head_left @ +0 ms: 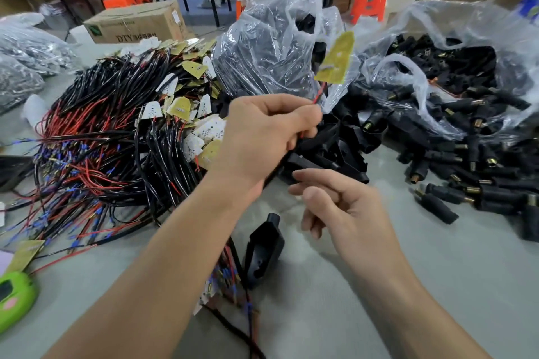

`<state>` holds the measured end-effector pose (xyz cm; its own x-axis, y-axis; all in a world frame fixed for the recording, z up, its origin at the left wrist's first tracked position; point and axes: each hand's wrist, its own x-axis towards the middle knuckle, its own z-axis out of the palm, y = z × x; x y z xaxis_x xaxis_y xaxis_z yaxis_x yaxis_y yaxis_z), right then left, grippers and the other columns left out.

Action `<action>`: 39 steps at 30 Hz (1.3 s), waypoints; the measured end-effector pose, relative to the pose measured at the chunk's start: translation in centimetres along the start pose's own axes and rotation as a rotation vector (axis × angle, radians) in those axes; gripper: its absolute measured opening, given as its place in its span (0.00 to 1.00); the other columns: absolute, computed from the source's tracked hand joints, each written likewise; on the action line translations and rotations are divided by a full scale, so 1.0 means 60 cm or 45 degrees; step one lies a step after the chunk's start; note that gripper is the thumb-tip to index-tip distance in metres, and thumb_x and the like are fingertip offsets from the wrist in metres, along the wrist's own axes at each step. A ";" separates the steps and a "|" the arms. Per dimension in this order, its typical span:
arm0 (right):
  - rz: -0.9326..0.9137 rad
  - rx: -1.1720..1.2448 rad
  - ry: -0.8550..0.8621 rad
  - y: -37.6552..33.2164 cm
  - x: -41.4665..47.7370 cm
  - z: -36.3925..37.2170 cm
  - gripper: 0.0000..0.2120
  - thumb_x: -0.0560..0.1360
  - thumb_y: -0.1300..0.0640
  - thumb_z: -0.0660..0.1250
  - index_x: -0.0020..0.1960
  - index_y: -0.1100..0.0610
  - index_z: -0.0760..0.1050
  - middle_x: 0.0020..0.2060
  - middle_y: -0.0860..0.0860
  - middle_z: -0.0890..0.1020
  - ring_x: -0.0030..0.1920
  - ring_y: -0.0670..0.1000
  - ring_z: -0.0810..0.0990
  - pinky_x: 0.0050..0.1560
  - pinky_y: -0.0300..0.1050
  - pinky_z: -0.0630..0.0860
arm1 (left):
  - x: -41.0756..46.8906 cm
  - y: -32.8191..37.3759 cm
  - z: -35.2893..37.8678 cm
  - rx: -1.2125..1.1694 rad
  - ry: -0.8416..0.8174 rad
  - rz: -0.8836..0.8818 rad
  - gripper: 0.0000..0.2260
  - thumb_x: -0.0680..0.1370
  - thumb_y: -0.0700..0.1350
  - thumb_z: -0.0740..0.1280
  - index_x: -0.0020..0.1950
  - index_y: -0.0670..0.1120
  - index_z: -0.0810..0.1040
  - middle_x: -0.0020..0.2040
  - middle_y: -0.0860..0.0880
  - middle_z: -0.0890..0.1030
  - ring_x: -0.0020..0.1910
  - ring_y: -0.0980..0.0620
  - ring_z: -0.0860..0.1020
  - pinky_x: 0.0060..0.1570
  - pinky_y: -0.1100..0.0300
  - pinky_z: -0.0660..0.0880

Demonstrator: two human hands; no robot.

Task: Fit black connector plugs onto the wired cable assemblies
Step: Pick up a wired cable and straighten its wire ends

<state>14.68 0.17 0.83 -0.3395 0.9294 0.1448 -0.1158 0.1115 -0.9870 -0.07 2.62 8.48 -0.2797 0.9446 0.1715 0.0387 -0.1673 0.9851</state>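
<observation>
closest in, a black connector plug (264,251) lies loose on the grey tabletop (423,285) between the two forearms, just beside a small bunch of wires (230,274) with blue-tipped ends. a green device (14,297) sits at the near left edge. a little further out, the right hand (344,213) hangs with fingers loosely curled and holds nothing. beyond it the left hand (262,134) grips a cable assembly (335,58); its red lead rises from the fist to the yellow board at its end, held up in the air. whether a black shell is also tucked under that fist i cannot tell.

this looks like the start of one fitting: assembly in hand, plug not yet on. the next move likely calls for the free hand to take a plug, line its opening up with the assembly and seat it squarely.

room is tight. the pile of wired assemblies (116,131) crowds the left, the heap of black plugs (466,154) crowds the right, and a plastic bag (268,46) stands behind. bare tabletop shows only near the body, so the work is best kept there, away from trailing leads.
</observation>
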 end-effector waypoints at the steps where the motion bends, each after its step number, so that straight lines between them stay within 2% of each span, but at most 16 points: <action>1: -0.004 0.017 -0.042 -0.004 -0.001 0.002 0.10 0.76 0.56 0.67 0.55 0.52 0.84 0.41 0.56 0.87 0.32 0.54 0.80 0.31 0.43 0.75 | -0.003 0.003 0.014 -0.055 -0.028 -0.007 0.06 0.75 0.35 0.74 0.38 0.43 0.85 0.29 0.47 0.80 0.24 0.57 0.68 0.25 0.70 0.64; 5: -0.012 0.010 -0.169 -0.014 -0.005 0.007 0.07 0.77 0.61 0.66 0.49 0.56 0.82 0.35 0.56 0.84 0.31 0.54 0.79 0.31 0.47 0.75 | -0.005 0.008 0.052 -0.262 -0.075 -0.084 0.06 0.77 0.35 0.72 0.41 0.42 0.85 0.31 0.47 0.80 0.25 0.58 0.70 0.24 0.69 0.65; 9: 0.028 0.163 -0.025 -0.014 0.004 0.001 0.11 0.80 0.70 0.64 0.41 0.61 0.79 0.32 0.57 0.81 0.26 0.51 0.75 0.26 0.41 0.70 | -0.012 -0.006 0.069 -0.227 -0.158 -0.134 0.03 0.77 0.36 0.73 0.49 0.42 0.86 0.38 0.44 0.83 0.29 0.56 0.75 0.28 0.67 0.73; 11: 0.012 0.306 0.119 -0.018 0.020 -0.013 0.12 0.80 0.67 0.65 0.39 0.60 0.78 0.30 0.59 0.79 0.24 0.49 0.72 0.25 0.37 0.67 | -0.016 -0.022 0.068 -0.084 -0.174 -0.169 0.05 0.78 0.37 0.73 0.53 0.40 0.85 0.36 0.43 0.80 0.29 0.54 0.74 0.29 0.65 0.74; 14: -0.020 0.421 0.279 -0.019 0.037 -0.051 0.13 0.83 0.63 0.61 0.40 0.60 0.77 0.28 0.56 0.80 0.25 0.49 0.74 0.24 0.37 0.67 | -0.032 -0.040 0.061 0.009 -0.434 -0.205 0.05 0.80 0.34 0.68 0.54 0.36 0.83 0.34 0.41 0.78 0.29 0.49 0.75 0.31 0.62 0.74; 16: -0.040 0.397 0.350 -0.020 0.043 -0.079 0.12 0.84 0.64 0.58 0.43 0.62 0.74 0.29 0.56 0.81 0.25 0.49 0.75 0.24 0.37 0.68 | -0.047 -0.050 0.058 0.178 -0.499 -0.214 0.09 0.79 0.33 0.67 0.54 0.41 0.84 0.35 0.42 0.81 0.31 0.52 0.76 0.33 0.63 0.75; 18: -0.068 0.388 0.408 -0.023 0.046 -0.104 0.11 0.85 0.63 0.57 0.45 0.60 0.73 0.32 0.56 0.83 0.24 0.49 0.75 0.23 0.38 0.68 | -0.060 -0.058 0.055 0.303 -0.541 -0.246 0.11 0.78 0.33 0.67 0.54 0.45 0.85 0.36 0.43 0.84 0.30 0.53 0.77 0.31 0.64 0.76; 23: -0.144 0.138 0.500 -0.030 0.039 -0.140 0.12 0.82 0.60 0.60 0.42 0.51 0.76 0.31 0.55 0.82 0.21 0.48 0.70 0.22 0.37 0.64 | -0.082 -0.065 0.053 0.218 -0.894 -0.402 0.08 0.76 0.41 0.69 0.50 0.51 0.86 0.37 0.49 0.85 0.28 0.55 0.78 0.29 0.66 0.75; 25: -0.159 0.013 0.485 -0.028 0.034 -0.138 0.11 0.80 0.59 0.63 0.40 0.51 0.77 0.29 0.55 0.81 0.21 0.48 0.70 0.22 0.36 0.63 | -0.086 -0.074 0.059 0.281 -0.818 -0.362 0.06 0.74 0.46 0.71 0.47 0.53 0.87 0.35 0.50 0.85 0.28 0.55 0.77 0.30 0.64 0.74; 28: -0.163 -0.159 0.410 -0.021 0.030 -0.125 0.10 0.79 0.59 0.67 0.39 0.55 0.79 0.27 0.58 0.80 0.21 0.48 0.70 0.22 0.35 0.65 | -0.088 -0.096 0.064 0.643 -0.566 -0.143 0.06 0.72 0.56 0.73 0.47 0.58 0.85 0.34 0.53 0.84 0.31 0.55 0.79 0.35 0.54 0.78; 30: -0.149 -0.173 0.385 -0.012 0.031 -0.114 0.10 0.79 0.62 0.68 0.39 0.60 0.79 0.26 0.61 0.78 0.21 0.47 0.70 0.22 0.35 0.66 | -0.094 -0.103 0.068 0.823 -0.632 -0.102 0.11 0.71 0.62 0.70 0.46 0.58 0.83 0.34 0.54 0.83 0.33 0.54 0.80 0.39 0.51 0.78; 31: -0.138 -0.169 0.379 -0.007 0.031 -0.110 0.11 0.79 0.63 0.68 0.38 0.61 0.79 0.26 0.62 0.77 0.20 0.47 0.70 0.23 0.35 0.66 | -0.099 -0.105 0.073 0.847 -0.656 -0.111 0.13 0.70 0.63 0.69 0.44 0.55 0.82 0.32 0.54 0.81 0.31 0.54 0.77 0.36 0.52 0.76; 33: -0.122 -0.213 0.376 -0.001 0.033 -0.105 0.12 0.78 0.62 0.69 0.36 0.61 0.79 0.25 0.61 0.78 0.21 0.48 0.70 0.24 0.36 0.67 | -0.107 -0.109 0.081 0.879 -0.612 -0.118 0.14 0.70 0.59 0.68 0.39 0.48 0.79 0.25 0.54 0.74 0.25 0.56 0.68 0.29 0.56 0.68; 34: -0.117 -0.241 0.390 0.001 0.034 -0.106 0.13 0.78 0.61 0.69 0.35 0.60 0.79 0.24 0.59 0.78 0.22 0.48 0.71 0.25 0.36 0.67 | -0.109 -0.110 0.085 0.889 -0.594 -0.132 0.13 0.71 0.56 0.68 0.37 0.47 0.79 0.24 0.54 0.74 0.24 0.55 0.68 0.27 0.57 0.66; 37: -0.124 -0.255 0.502 0.004 0.042 -0.113 0.14 0.78 0.57 0.69 0.35 0.59 0.78 0.23 0.56 0.78 0.22 0.48 0.71 0.26 0.37 0.67 | -0.106 -0.113 0.079 0.799 -0.615 -0.198 0.06 0.75 0.48 0.71 0.38 0.51 0.82 0.30 0.55 0.83 0.29 0.53 0.80 0.33 0.58 0.77; 39: -0.109 -0.151 0.612 0.004 0.051 -0.121 0.13 0.78 0.57 0.68 0.37 0.61 0.78 0.24 0.57 0.79 0.23 0.49 0.71 0.26 0.39 0.67 | -0.106 -0.115 0.074 0.794 -0.641 -0.209 0.05 0.76 0.45 0.73 0.40 0.53 0.83 0.31 0.54 0.84 0.28 0.58 0.79 0.31 0.66 0.74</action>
<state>20.41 5.59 0.53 0.1381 0.9690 0.2048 -0.0077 0.2078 -0.9781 5.70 -0.95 0.66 0.1306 0.9818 -0.1379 0.6031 0.0317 0.7971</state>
